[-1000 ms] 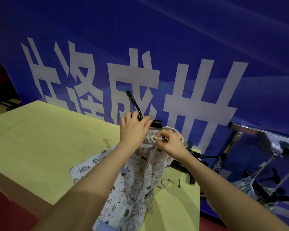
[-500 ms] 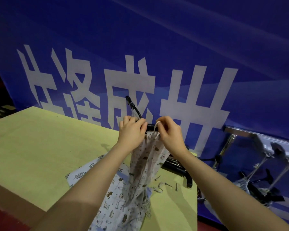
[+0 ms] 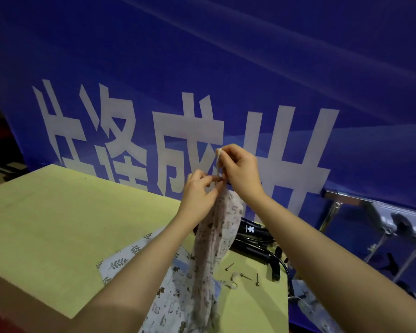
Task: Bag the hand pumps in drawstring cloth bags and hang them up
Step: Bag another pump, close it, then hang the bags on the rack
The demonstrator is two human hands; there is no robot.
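Observation:
A printed cloth drawstring bag (image 3: 214, 239) stands upright above the yellow table (image 3: 58, 224), its mouth gathered tight. My left hand (image 3: 199, 195) pinches the gathered neck. My right hand (image 3: 240, 169) holds the white drawstring (image 3: 218, 155) pulled up above the neck. The pump inside is hidden by the cloth. More black hand pumps (image 3: 252, 239) lie on the table just right of the bag. Flat cloth bags (image 3: 139, 258) lie under my left forearm.
Small metal needles (image 3: 245, 276) lie on the table near the bag's foot. A metal rail with hooks (image 3: 375, 212) runs at the right, with bagged pumps (image 3: 394, 263) hanging below it. A blue banner (image 3: 202, 80) stands behind the table.
The pump's hose and handle that stuck out of the bag are no longer seen. The bag's mouth has been drawn tight, and my right hand has risen with the drawstring.

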